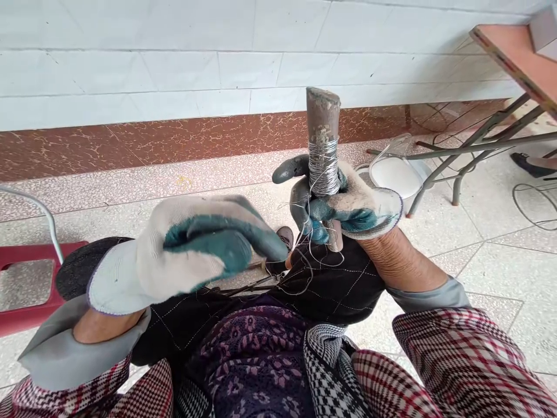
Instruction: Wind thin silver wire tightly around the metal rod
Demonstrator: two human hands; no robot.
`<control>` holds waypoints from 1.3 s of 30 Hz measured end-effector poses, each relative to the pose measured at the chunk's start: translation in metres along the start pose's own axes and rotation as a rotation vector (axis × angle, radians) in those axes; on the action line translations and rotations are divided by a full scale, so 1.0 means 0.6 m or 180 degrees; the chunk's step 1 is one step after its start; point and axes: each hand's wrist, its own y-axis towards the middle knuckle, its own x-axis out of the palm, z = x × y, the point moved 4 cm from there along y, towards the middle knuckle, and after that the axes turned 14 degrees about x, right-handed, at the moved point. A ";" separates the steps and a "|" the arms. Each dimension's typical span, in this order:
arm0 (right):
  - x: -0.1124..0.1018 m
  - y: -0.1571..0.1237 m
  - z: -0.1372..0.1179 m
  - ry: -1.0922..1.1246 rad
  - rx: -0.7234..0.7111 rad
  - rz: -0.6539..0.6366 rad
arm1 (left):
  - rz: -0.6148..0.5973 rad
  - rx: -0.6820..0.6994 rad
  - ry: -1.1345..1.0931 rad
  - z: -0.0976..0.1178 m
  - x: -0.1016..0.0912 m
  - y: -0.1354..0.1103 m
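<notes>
My right hand (331, 203), in a white glove with a green-grey coated palm, is wrapped round a short wooden stick (322, 116) held nearly upright. Thin silvery wire (324, 165) is wound in many turns about the stick's middle. Loose wire loops hang below the windings, over my lap. To the left is my left hand (200, 247), gloved the same way. Its thumb and fingers are pressed together, with the tips close to the loose wire. Whatever lies between those fingers, if anything, is hidden.
A red plastic stool (56, 290) with a metal rod beside it stands at left. At right are a folding-leg table (513, 58), a white round container (394, 177) on the floor and loose wire coils (533, 206). A tiled wall (174, 69) runs ahead. Another person's shoe (533, 165) shows far right.
</notes>
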 end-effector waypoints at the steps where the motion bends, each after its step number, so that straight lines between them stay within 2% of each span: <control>1: 0.000 0.001 0.001 -0.0022 0.0028 0.0003 | 0.0255 0.0093 0.0013 -0.005 -0.003 0.004; 3: 0.001 0.002 0.002 -0.0024 0.0040 0.0027 | 0.0846 0.0231 0.0138 -0.018 -0.007 0.015; 5: 0.001 0.003 0.001 -0.0025 0.0052 0.0064 | 0.1059 0.0311 0.0398 -0.031 -0.001 0.030; 10: 0.010 0.001 -0.014 -0.0070 0.0150 0.0285 | 0.0625 0.0505 0.0653 -0.053 0.037 0.060; 15: 0.016 -0.003 -0.024 -0.0039 0.0249 0.0576 | 0.0824 0.0543 0.0114 -0.072 0.058 0.062; 18: 0.015 0.000 -0.021 -0.0210 0.0282 0.0662 | 0.0980 0.0636 0.0175 -0.074 0.061 0.056; 20: 0.015 0.004 -0.022 -0.0378 0.0213 0.0802 | 0.1001 0.0832 0.0703 -0.067 0.056 0.049; 24: 0.016 0.010 -0.030 -0.0568 0.0047 0.1367 | 0.0895 0.1251 0.2782 -0.042 0.040 0.034; 26: 0.021 0.014 -0.028 -0.0403 0.0113 0.1382 | 0.0757 0.1163 0.3582 -0.037 0.035 0.031; 28: 0.026 0.018 -0.021 -0.0211 0.0241 0.1293 | 0.0498 0.0908 0.4239 -0.038 0.034 0.033; 30: 0.028 0.019 -0.015 -0.0163 0.0335 0.1373 | 0.0222 0.0784 0.4771 -0.040 0.039 0.037; 34: 0.031 0.016 -0.016 -0.0498 0.0331 0.1704 | -0.0036 0.0768 0.5039 -0.040 0.049 0.046; 39: 0.033 0.014 -0.019 -0.0632 0.0416 0.1762 | 0.0143 0.0544 0.4896 -0.036 0.042 0.045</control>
